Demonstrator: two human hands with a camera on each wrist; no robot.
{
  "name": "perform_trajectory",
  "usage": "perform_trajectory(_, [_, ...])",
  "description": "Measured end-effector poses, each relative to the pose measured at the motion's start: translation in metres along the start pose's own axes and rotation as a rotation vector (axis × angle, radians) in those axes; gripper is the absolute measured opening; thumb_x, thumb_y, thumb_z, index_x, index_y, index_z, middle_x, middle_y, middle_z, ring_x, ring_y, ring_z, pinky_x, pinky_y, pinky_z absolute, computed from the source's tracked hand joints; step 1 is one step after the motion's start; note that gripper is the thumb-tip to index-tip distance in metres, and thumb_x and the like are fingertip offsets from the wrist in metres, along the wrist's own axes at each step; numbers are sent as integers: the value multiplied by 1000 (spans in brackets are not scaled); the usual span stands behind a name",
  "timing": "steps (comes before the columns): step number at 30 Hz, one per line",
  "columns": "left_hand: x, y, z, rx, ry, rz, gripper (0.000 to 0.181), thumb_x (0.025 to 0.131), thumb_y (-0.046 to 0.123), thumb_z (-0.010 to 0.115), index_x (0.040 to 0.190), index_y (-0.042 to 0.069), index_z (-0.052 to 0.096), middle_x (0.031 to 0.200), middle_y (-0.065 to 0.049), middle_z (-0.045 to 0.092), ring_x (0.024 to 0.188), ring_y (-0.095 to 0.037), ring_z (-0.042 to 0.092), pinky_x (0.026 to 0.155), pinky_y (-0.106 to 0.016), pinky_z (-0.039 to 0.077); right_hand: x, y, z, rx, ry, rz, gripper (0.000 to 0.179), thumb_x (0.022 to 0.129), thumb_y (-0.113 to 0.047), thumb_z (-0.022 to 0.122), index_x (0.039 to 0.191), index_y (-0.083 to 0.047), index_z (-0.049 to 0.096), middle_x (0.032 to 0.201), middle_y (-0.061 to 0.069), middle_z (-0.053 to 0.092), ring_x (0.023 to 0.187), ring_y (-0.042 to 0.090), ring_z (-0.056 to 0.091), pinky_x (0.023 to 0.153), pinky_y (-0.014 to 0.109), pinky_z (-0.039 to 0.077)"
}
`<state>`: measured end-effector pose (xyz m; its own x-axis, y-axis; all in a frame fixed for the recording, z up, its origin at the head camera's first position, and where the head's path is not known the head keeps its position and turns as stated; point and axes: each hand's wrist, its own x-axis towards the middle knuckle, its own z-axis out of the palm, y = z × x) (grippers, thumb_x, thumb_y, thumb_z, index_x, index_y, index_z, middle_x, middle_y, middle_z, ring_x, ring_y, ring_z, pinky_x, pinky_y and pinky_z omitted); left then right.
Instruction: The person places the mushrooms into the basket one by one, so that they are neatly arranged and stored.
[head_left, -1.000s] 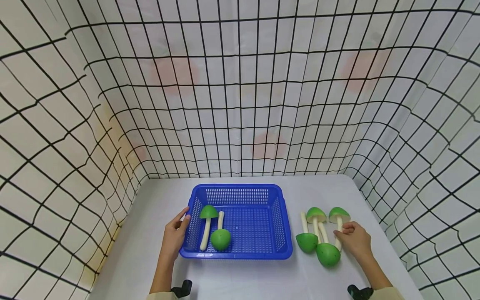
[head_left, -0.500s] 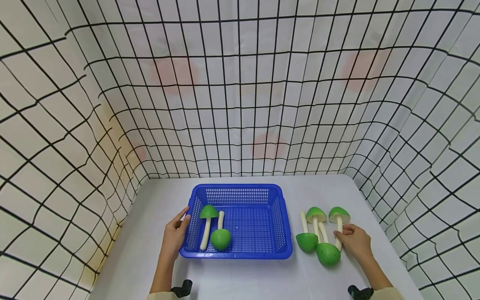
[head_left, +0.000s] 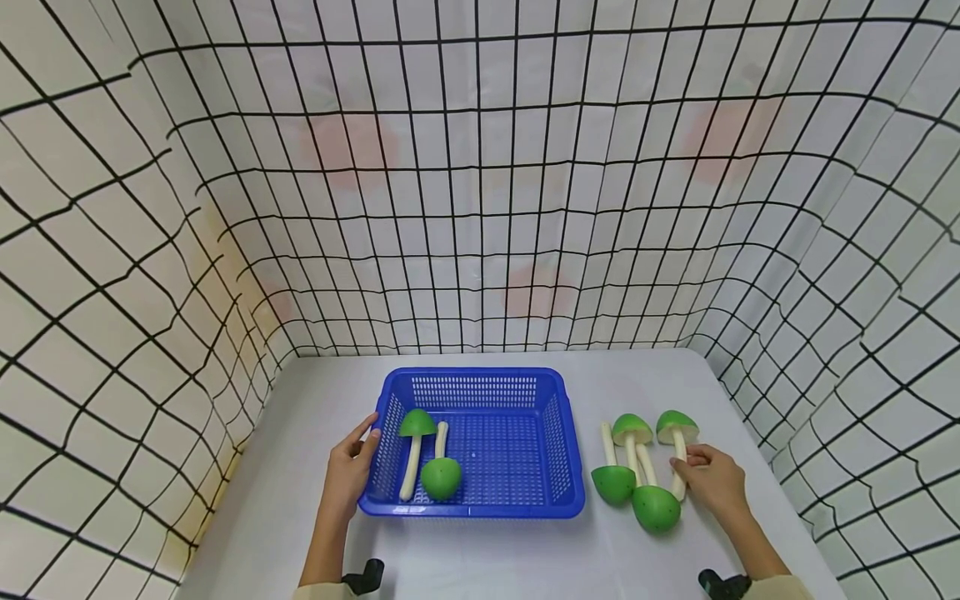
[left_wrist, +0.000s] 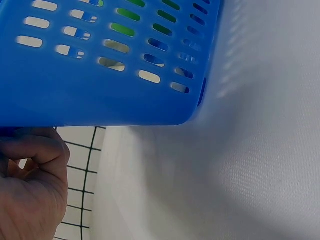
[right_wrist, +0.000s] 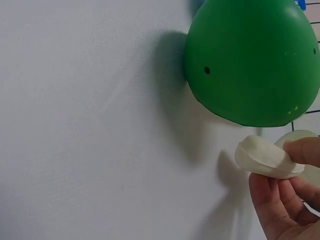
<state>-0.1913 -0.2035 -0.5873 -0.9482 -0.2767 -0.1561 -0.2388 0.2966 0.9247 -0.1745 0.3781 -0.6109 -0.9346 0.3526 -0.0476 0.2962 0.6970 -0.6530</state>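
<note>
In the head view my left hand point(head_left: 348, 472) grips the left rim of a blue plastic basket point(head_left: 472, 511). Its fingers curl at the rim in the left wrist view. Two toy mushrooms with green caps and white stems lie in the basket, one cap-up point(head_left: 417, 423) and one cap-down point(head_left: 441, 480) in view. On the right, my right hand point(head_left: 716, 483) pinches the white stem point(right_wrist: 265, 157) of another toy mushroom point(head_left: 677, 427) between thumb and fingers. Beside it lie three similar mushrooms, with green caps point(head_left: 613, 485), point(head_left: 656, 510) nearer me and a third cap point(head_left: 632, 427) behind.
A white-covered table point(head_left: 517, 558) bears everything. Black netting point(head_left: 480, 258) over white walls encloses the back and both sides. The basket stands left of the loose mushrooms, with a narrow strip of table between them.
The mushroom in my right hand has shifted very slightly, its cap a little away from me and leftward. My right hand has moved slightly right. My left hand and the basket stay put.
</note>
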Motion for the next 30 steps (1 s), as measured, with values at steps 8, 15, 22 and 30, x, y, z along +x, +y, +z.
perform_trajectory(8, [0, -1, 0, -4, 0, 3, 48, 94, 56, 52, 139, 40, 50, 103, -15, 57, 85, -25, 58, 69, -27, 53, 1, -5, -2, 30, 0, -12, 51, 87, -33, 70, 121, 3, 60, 95, 13, 65, 67, 9, 61, 52, 24, 49])
perform_trajectory(15, [0, 0, 0, 1, 0, 0, 47, 94, 56, 51, 139, 41, 50, 104, -14, 56, 86, -24, 57, 68, -26, 52, -3, -19, -7, 51, 10, -21, 54, 88, -39, 69, 123, 0, 59, 103, 16, 66, 68, 6, 64, 53, 24, 49])
perform_trajectory(22, [1, 0, 0, -3, 0, 13, 45, 94, 55, 51, 137, 43, 51, 102, -14, 56, 84, -24, 57, 67, -27, 51, -5, -33, -14, 68, 30, -67, 52, 88, -42, 68, 122, -2, 61, 103, 16, 68, 68, 3, 64, 53, 24, 49])
perform_trajectory(30, [0, 1, 1, 2, -1, 7, 46, 95, 55, 51, 139, 42, 50, 104, -14, 56, 86, -24, 57, 69, -27, 51, -1, -43, -15, 89, 48, -129, 50, 88, -43, 69, 120, -6, 62, 102, 13, 68, 69, -7, 59, 55, 23, 52])
